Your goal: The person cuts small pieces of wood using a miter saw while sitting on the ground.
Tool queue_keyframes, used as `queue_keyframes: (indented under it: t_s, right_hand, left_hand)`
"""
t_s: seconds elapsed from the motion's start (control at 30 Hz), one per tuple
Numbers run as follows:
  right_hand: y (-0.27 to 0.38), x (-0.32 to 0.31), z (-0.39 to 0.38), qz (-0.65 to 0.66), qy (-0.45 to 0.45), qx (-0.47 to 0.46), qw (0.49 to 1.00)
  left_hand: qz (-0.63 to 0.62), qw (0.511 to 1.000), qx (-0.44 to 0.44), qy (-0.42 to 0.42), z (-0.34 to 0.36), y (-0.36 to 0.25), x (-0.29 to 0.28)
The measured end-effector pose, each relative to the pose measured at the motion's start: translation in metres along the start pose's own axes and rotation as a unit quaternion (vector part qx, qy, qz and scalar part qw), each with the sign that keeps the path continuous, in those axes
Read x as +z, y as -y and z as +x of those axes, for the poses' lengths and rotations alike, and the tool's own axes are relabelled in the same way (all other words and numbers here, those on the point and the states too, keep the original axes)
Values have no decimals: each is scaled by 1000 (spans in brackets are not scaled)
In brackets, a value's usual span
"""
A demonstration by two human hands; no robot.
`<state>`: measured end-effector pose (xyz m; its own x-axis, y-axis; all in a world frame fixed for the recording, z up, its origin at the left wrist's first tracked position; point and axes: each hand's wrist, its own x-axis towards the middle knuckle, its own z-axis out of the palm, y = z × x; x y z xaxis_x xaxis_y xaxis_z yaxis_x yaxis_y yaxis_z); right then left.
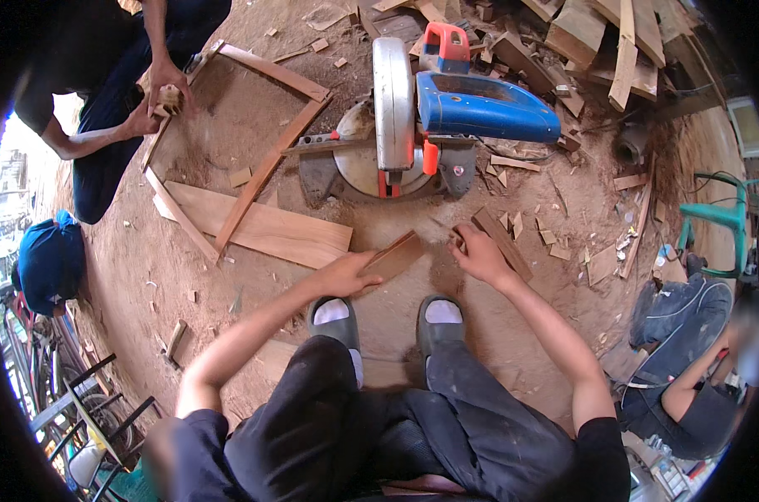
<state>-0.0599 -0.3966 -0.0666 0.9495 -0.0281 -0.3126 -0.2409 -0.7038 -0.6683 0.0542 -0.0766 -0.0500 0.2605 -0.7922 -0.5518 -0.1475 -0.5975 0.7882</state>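
My left hand [350, 272] grips a short brown wooden board [398, 251], tilted above the floor. My right hand [475, 251] is closed around a thin, stick-like object [440, 224] that I cannot make out clearly. Just beside it lies a darker wooden board [503, 241]. A miter saw [485, 109] with a blue handle and grey blade guard stands ahead of both hands. To its left, a frame of wooden strips [266, 167] lies over a wide pale plank [304, 226].
A co-worker's hands [160, 109] hold a small object at upper left. Another person [689, 368] sits at right, near a green plastic stool [730, 226]. Offcuts [588, 42] are piled at upper right; a blue bundle [49, 259] and metal racks [95, 418] are at left.
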Motion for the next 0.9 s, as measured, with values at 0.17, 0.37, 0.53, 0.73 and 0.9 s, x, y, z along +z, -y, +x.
queue_keyframes:
  t_s: [0.17,0.37,0.53,0.73,0.9]
  right_hand:
    - [31,-2,-17,33,4,8,999]
    - [22,-5,-26,178,47,70,980]
    - [35,-5,-14,431,49,216,875]
    - [39,-14,-7,602,89,210,765]
    - [25,9,-1,564,87,274,774]
  left_hand:
    - [-114,982,72,-131,25,27,48]
    - [-125,991,-3,-54,22,25,32]
    - [-170,982,-22,-82,8,25,7]
    - [-358,924,-31,-133,1,0,4]
    - [-410,899,22,-153,5,35,15]
